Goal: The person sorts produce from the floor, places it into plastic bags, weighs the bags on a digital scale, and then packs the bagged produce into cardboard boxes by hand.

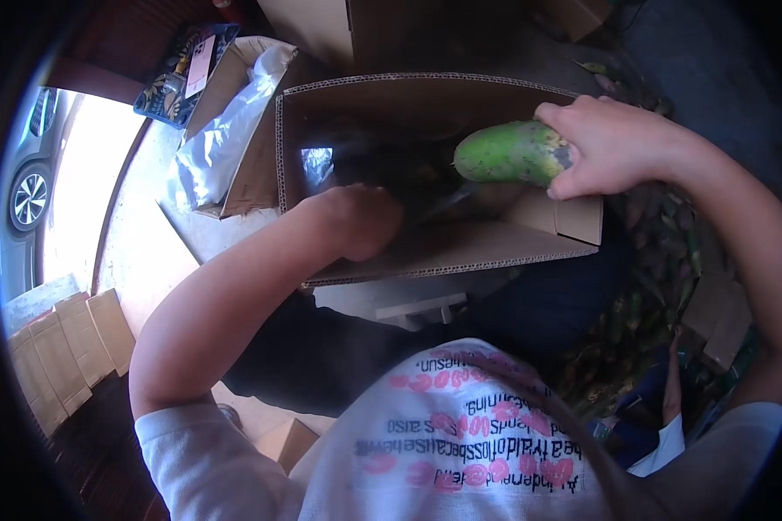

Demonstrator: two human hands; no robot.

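Note:
My right hand (604,143) grips a thick green vegetable (508,152) with a yellowish, blemished end, holding it over the right side of an open cardboard box (426,260). The vegetable lies nearly level, its rounded green end pointing left. My left hand (365,217) is curled closed above the box's near left part and slightly blurred. Its fingertips are hidden, so what they hold, if anything, does not show. Dark, glossy plastic film (408,178) seems to lie inside the box, where shadow hides the contents.
Left of the box stands another carton (248,165) with clear plastic film (226,143). Behind it a phone (201,65) rests on a patterned surface. A pile of vegetables (660,252) covers the floor at right, with another person's arm (672,382) nearby. Folded cardboard (69,352) stands at left.

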